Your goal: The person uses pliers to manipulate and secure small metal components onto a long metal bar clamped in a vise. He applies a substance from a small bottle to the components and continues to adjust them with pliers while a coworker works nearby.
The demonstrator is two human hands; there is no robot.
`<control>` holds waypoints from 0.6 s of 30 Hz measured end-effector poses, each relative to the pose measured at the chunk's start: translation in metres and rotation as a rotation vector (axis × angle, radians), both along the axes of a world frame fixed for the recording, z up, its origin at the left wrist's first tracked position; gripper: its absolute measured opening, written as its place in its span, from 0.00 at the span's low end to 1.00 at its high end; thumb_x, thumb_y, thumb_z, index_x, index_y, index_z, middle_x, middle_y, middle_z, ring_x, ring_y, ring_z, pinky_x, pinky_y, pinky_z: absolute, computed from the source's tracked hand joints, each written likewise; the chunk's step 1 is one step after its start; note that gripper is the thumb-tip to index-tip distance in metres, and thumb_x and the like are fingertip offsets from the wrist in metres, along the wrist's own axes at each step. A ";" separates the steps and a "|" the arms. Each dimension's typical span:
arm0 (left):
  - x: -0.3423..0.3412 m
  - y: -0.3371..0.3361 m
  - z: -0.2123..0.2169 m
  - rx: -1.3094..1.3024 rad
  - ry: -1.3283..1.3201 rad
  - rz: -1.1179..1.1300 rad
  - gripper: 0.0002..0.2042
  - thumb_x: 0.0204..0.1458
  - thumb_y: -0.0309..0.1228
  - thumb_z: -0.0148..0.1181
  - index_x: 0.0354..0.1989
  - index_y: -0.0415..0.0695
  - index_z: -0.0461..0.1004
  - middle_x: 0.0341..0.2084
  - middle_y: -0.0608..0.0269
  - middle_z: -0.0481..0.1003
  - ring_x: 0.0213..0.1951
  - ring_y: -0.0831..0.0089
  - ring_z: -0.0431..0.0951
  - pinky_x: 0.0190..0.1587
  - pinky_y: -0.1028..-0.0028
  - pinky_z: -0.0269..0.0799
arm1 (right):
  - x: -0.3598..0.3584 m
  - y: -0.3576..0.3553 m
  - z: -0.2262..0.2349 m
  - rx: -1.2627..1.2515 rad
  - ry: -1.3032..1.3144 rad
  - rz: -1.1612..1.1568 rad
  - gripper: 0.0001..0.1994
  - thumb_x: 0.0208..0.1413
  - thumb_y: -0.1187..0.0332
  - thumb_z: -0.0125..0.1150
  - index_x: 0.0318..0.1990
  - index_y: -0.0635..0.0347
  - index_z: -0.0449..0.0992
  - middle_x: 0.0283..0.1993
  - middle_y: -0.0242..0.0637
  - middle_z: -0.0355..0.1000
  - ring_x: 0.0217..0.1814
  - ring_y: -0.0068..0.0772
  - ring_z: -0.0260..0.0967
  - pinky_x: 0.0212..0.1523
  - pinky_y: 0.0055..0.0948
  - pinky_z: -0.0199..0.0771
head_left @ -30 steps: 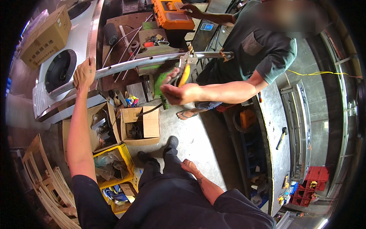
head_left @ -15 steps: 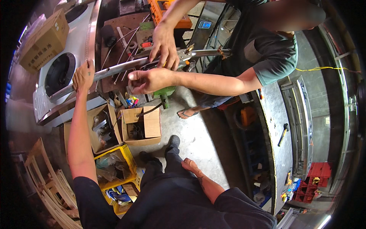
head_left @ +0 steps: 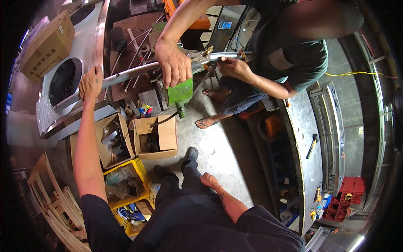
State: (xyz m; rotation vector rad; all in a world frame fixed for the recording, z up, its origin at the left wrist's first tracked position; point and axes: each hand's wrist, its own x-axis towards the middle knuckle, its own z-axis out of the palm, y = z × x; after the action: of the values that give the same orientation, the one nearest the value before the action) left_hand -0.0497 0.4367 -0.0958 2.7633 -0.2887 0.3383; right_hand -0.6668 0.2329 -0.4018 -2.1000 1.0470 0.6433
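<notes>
Pipe (head_left: 126,76): silver-grey end to end, dotted with dark holes, upper left!
Vise (head_left: 181,91): bright green, popping out at upper centre.
Carton (head_left: 52,46): brown with black print, upper left.
Case (head_left: 198,23): vivid orange, top centre.
Crate (head_left: 143,170): blazing yellow, lower left.
Basket (head_left: 352,190): red, lower right.
Hammer (head_left: 312,148): black and yellow, right.
Co-worker's shirt (head_left: 268,40): dark grey-green, paler pocket (head_left: 280,59), upper right.

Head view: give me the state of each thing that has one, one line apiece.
Left grip: closed around the metal pipe
Right grip: by the right leg, openness unclear
Metal pipe: held near its left end
Large carton: shut where visible
Right floor box: open
Farther yellow crate: open, things inside
Hammer: lying unheld
</notes>
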 end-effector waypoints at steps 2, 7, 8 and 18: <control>0.001 0.000 -0.001 -0.007 0.012 -0.003 0.27 0.68 0.52 0.40 0.45 0.44 0.83 0.40 0.33 0.79 0.46 0.31 0.77 0.51 0.42 0.72 | -0.027 -0.008 -0.044 -0.018 -0.053 0.170 0.20 0.59 0.55 0.54 0.43 0.65 0.81 0.41 0.66 0.79 0.46 0.68 0.80 0.49 0.55 0.79; 0.003 0.002 -0.004 -0.025 0.007 -0.016 0.28 0.68 0.52 0.39 0.47 0.43 0.82 0.42 0.34 0.79 0.48 0.31 0.77 0.53 0.42 0.72 | -0.031 -0.004 -0.054 -0.139 -0.233 0.276 0.14 0.56 0.60 0.57 0.35 0.62 0.80 0.36 0.59 0.79 0.35 0.63 0.80 0.34 0.53 0.80; 0.003 0.003 -0.004 -0.014 0.011 -0.008 0.28 0.68 0.52 0.39 0.47 0.43 0.82 0.42 0.34 0.79 0.48 0.31 0.77 0.53 0.42 0.72 | -0.023 -0.001 -0.032 -0.172 -0.288 0.290 0.11 0.55 0.62 0.58 0.33 0.61 0.79 0.33 0.57 0.78 0.31 0.60 0.79 0.29 0.51 0.79; 0.007 0.003 -0.007 0.007 0.044 -0.009 0.28 0.68 0.53 0.38 0.48 0.44 0.82 0.44 0.35 0.79 0.50 0.31 0.76 0.55 0.42 0.71 | -0.029 0.001 -0.036 -0.365 -0.418 0.477 0.05 0.48 0.66 0.60 0.25 0.57 0.76 0.28 0.49 0.75 0.21 0.47 0.76 0.15 0.43 0.72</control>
State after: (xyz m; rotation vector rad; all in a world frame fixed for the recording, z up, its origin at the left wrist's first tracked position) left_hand -0.0431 0.4401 -0.1023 2.7713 -0.2918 0.2739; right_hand -0.6963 0.2335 -0.4374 -2.6856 0.4500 0.2088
